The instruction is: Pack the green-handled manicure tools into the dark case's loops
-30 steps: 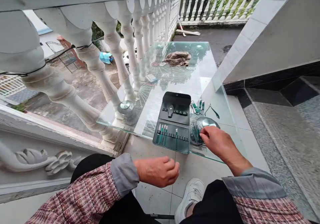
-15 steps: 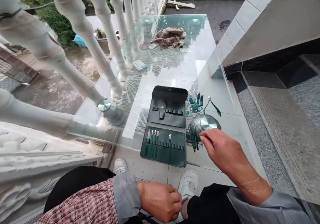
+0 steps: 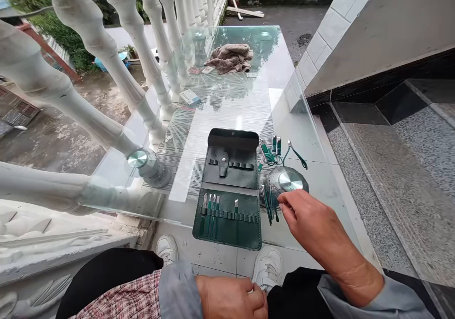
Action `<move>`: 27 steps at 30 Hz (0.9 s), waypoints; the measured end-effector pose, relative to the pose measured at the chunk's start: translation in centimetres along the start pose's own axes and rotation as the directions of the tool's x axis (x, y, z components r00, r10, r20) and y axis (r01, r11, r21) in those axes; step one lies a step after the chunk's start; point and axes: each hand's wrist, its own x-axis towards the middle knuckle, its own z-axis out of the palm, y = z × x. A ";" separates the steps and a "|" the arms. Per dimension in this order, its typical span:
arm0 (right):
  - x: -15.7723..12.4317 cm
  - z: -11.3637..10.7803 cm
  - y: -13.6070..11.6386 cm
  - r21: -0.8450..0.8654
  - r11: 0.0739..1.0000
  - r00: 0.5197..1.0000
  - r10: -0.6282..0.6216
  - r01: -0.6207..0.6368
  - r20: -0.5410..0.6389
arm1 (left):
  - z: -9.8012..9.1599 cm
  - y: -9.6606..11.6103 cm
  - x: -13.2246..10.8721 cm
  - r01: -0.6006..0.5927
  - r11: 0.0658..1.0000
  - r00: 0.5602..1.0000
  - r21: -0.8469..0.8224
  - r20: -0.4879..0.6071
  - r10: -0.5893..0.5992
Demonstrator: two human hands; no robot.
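Sitting open, the leather case [image 3: 227, 229] holds green-handled tools [image 3: 213, 212]; right hand [image 3: 313, 224] pinches narrowly, left hand [image 3: 231, 300] curled.

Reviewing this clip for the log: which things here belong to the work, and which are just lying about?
Belonging to the work: right hand; left hand; green-handled tools; clippers; nippers; black-and-green tool case.

Lying about: towel; small box; metal table fitting.
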 end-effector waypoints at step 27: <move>1.8 -2.3 -0.7 -0.340 0.930 0.893 0.265 -0.138 0.363 | -1.2 -0.6 -1.2 0.015 0.995 1.000 0.098 0.002 -0.015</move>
